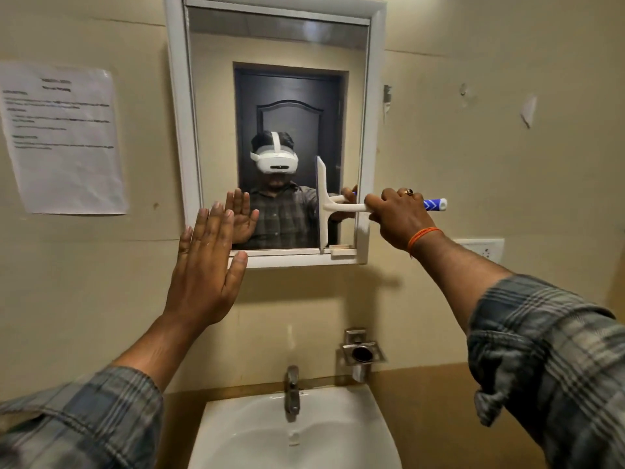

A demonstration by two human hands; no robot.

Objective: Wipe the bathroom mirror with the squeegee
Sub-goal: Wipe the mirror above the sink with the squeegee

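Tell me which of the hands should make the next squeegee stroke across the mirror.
Right. The right hand already grips the squeegee, whose blade stands upright against the mirror near its right edge. The left hand is open and holds nothing.

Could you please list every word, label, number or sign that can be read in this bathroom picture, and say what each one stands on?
Paper notice taped to the wall left of the mirror: several lines of printed text, too blurred to read.
Squeegee handle, gripped by the right hand: white chevron marks on the blue end, no letters.
Headset seen in the mirror: no readable brand.
Wall socket: no readable marking.
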